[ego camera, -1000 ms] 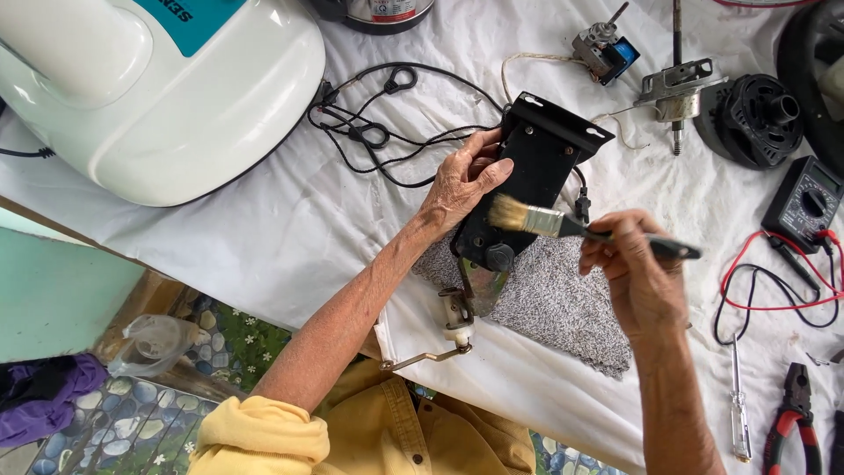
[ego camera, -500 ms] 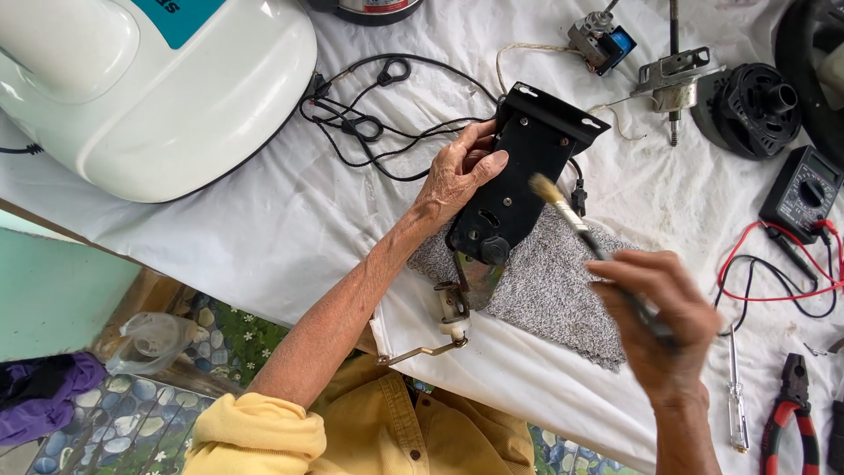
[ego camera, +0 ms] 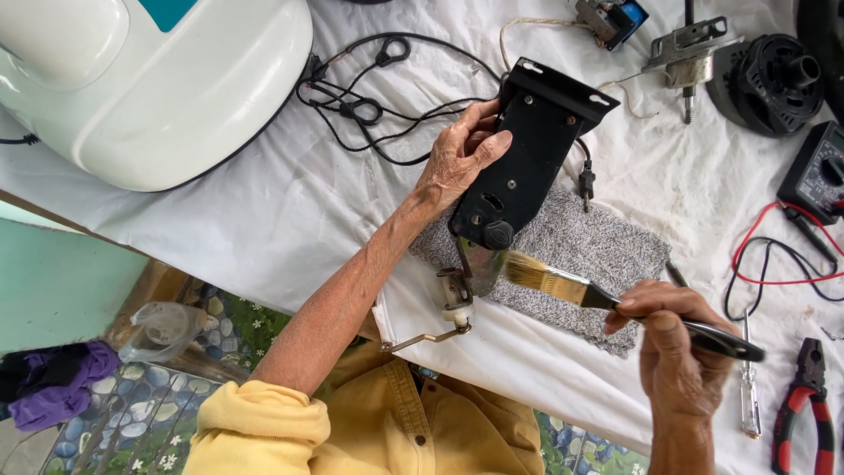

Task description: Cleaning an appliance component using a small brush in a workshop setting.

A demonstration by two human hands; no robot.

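Left hand (ego camera: 462, 158) clamped on black metal bracket (ego camera: 527, 149), centre of frame, over grey cloth (ego camera: 598, 255). Right hand (ego camera: 673, 352) closed around paintbrush (ego camera: 563, 283), bristles touching shiny lower part. Advice: hold bracket steady, use light strokes into joints, sweep dust onto cloth.

A teal label (ego camera: 167, 10) sits on the big white machine (ego camera: 149, 88) at the top left, cut off by the edge.
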